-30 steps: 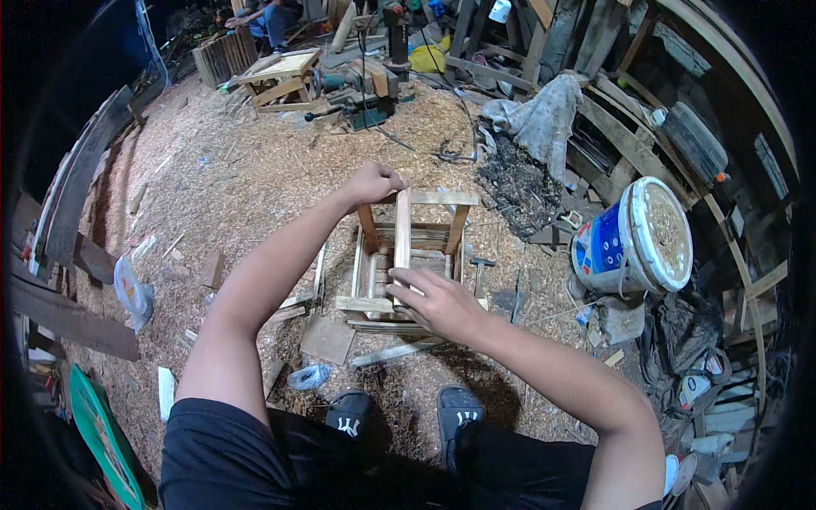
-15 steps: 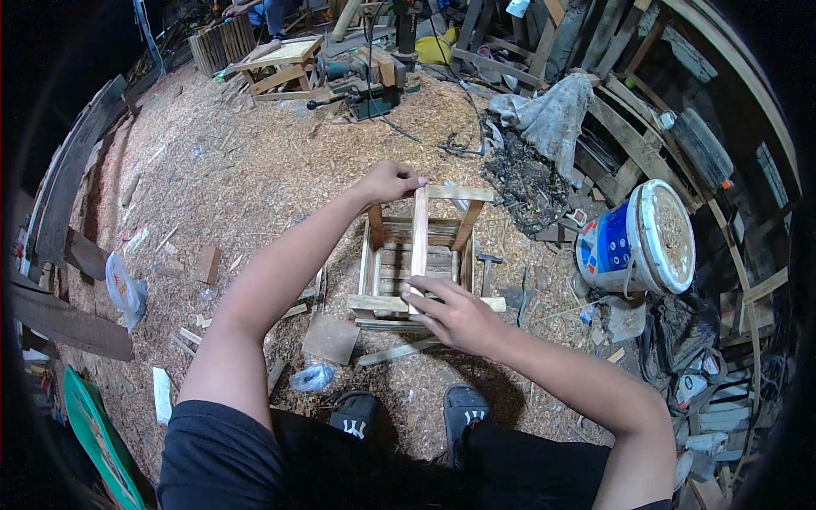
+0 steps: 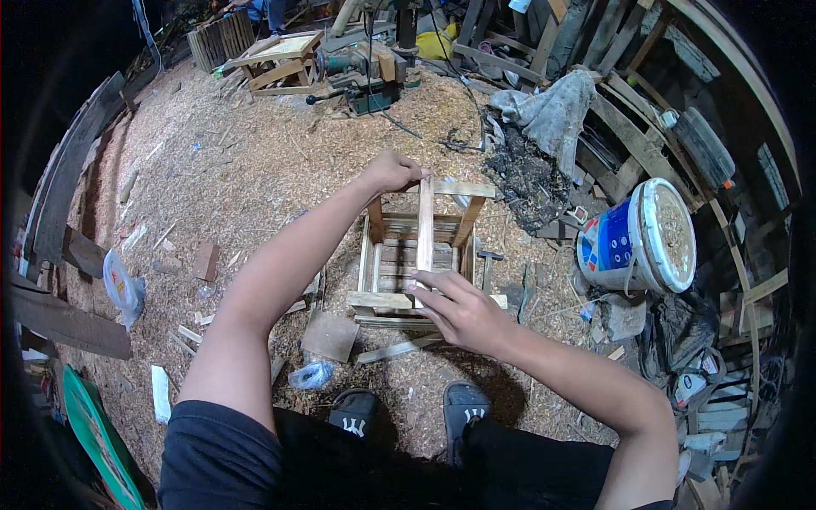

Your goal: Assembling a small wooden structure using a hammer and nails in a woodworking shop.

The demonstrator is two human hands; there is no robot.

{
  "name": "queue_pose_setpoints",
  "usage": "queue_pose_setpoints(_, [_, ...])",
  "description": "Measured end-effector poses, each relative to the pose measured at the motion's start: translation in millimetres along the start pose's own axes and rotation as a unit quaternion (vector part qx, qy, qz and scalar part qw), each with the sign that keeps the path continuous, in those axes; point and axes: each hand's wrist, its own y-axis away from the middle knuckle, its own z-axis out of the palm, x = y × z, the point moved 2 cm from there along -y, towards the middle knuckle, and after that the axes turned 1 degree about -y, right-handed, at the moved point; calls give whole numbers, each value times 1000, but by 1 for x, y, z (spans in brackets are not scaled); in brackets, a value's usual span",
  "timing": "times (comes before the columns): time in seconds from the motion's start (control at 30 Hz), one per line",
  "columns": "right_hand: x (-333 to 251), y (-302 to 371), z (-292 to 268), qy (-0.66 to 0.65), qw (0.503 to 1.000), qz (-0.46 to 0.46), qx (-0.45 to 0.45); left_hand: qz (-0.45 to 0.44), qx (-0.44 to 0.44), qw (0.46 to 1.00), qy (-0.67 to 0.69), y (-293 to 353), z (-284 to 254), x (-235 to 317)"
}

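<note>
Gripping the far end of a wooden slat point(image 3: 425, 223), the left hand point(image 3: 391, 172) is curled shut, arm extended. The right hand point(image 3: 461, 308) presses spread fingers on its near end. The slat lies across a small wooden crate point(image 3: 378, 263) on the sawdust floor point(image 3: 255, 170).

left hand point(image 3: 389, 172): arm outstretched, fingers curled in a grip | right hand point(image 3: 459, 310): fingers spread flat

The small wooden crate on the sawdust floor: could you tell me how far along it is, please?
The wooden crate frame already stands, with corner posts and side slats joined. In hand: the left hand and right hand lay a loose slat across its top rails. Left, seemingly: fastening that slat; open gaps remain either side.
</note>
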Motion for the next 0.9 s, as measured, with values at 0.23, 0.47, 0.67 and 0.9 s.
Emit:
queue_pose_setpoints(0.23, [5, 12, -4, 44, 999, -23, -18, 35, 40, 998, 17, -4, 11, -2])
queue_pose_setpoints(0.47, [16, 15, 3, -14, 1000, 7, -23, 23, -31, 999, 15, -10, 13, 0])
queue_pose_setpoints(0.67, [20, 13, -5, -113, 977, 169, -59, 19, -50, 999, -5, -7, 7, 4])
queue_pose_setpoints(0.9, [17, -2, -8, -132, 958, 232, -109, 17, -47, 999, -21, -6, 6, 2])
